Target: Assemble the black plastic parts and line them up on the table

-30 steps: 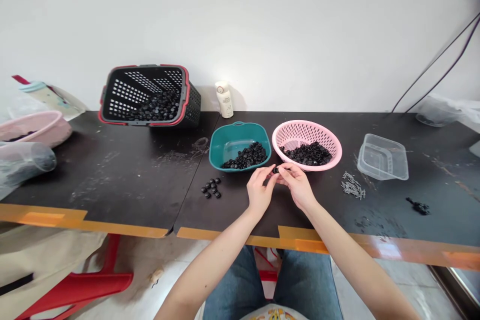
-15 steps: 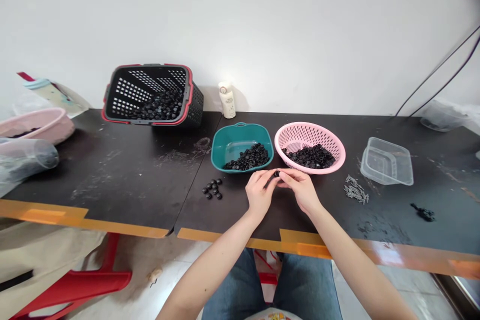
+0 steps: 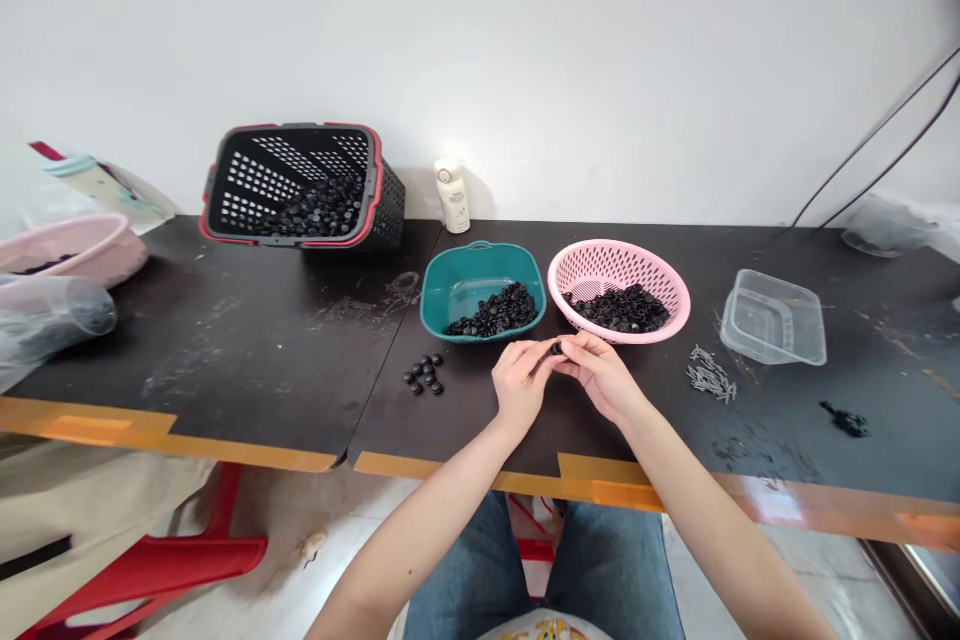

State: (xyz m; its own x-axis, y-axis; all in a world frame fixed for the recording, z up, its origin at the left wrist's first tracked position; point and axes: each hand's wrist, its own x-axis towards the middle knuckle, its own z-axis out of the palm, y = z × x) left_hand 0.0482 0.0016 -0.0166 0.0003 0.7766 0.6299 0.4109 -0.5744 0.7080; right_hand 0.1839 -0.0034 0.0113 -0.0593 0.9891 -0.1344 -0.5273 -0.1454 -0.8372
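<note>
My left hand [image 3: 517,382] and my right hand [image 3: 600,375] meet above the black table [image 3: 247,360], fingertips pinched together on one small black round part [image 3: 556,349]. Just behind them stand a teal tub [image 3: 481,288] and a pink perforated bowl [image 3: 618,287], each holding a heap of the same black parts. A small cluster of black parts [image 3: 424,374] lies on the table to the left of my left hand.
A black and red basket [image 3: 300,186] with more parts leans at the back left. A white bottle [image 3: 452,195] stands by the wall. Right of the bowl are grey screws [image 3: 708,377], a clear plastic container [image 3: 772,318] and black bits [image 3: 845,417]. A pink basin [image 3: 71,249] sits far left.
Both hands stay pinched on the small black part in front of the two bowls; only the fingers shift slightly. The camera has tilted a little.
</note>
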